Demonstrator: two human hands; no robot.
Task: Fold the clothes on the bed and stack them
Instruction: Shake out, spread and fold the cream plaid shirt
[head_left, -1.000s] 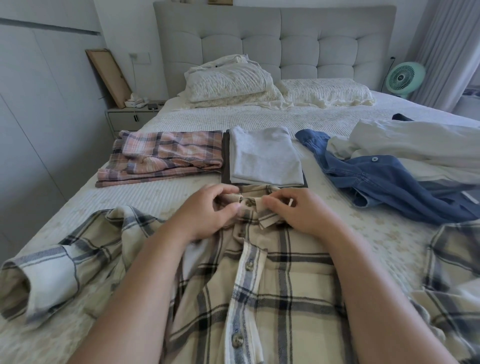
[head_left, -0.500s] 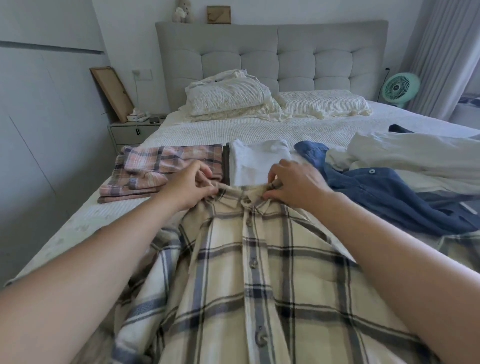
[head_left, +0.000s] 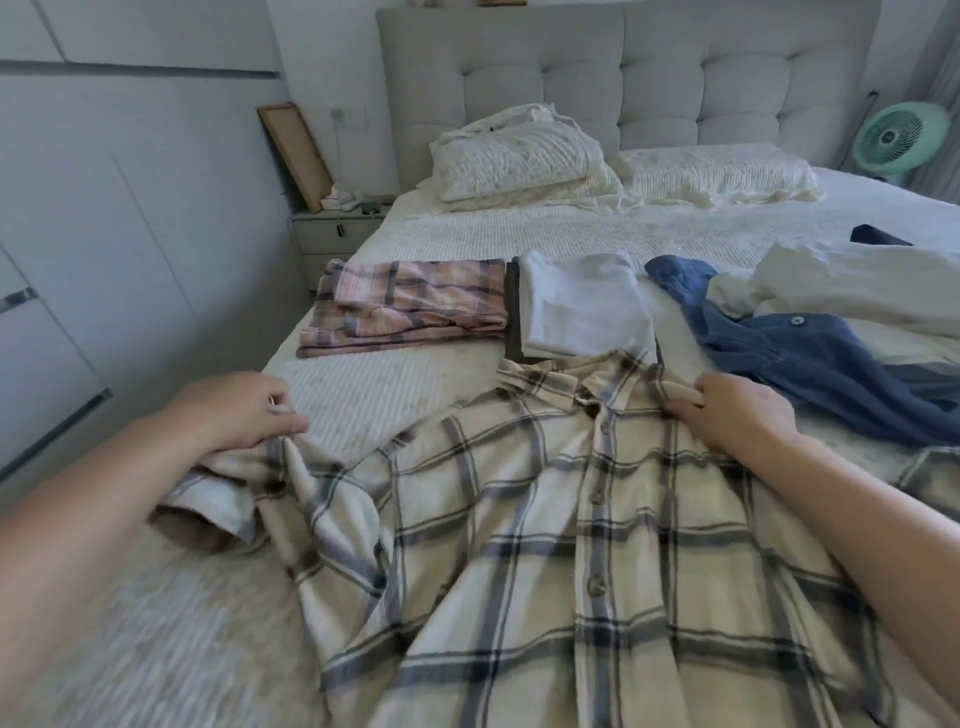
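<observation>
The plaid shirt (head_left: 597, 519) lies buttoned and face up on the bed (head_left: 363, 395). The left hand (head_left: 234, 410) pinches its sleeve (head_left: 249, 488) with curled fingers; the right hand (head_left: 737, 410) grips the shoulder by the collar.

The left hand (head_left: 236, 410) is off the collar now and out at the left, pinching the plaid shirt (head_left: 545, 545) at its sleeve. The right hand (head_left: 737, 410) sits further right, gripping the shoulder, and the shirt lies spread wider.

Soft, even daylight fills the room, with faint shadows and no glare. Wide-angle distortion bends the edges. The near bed (head_left: 156, 649) corner is blurred.
</observation>
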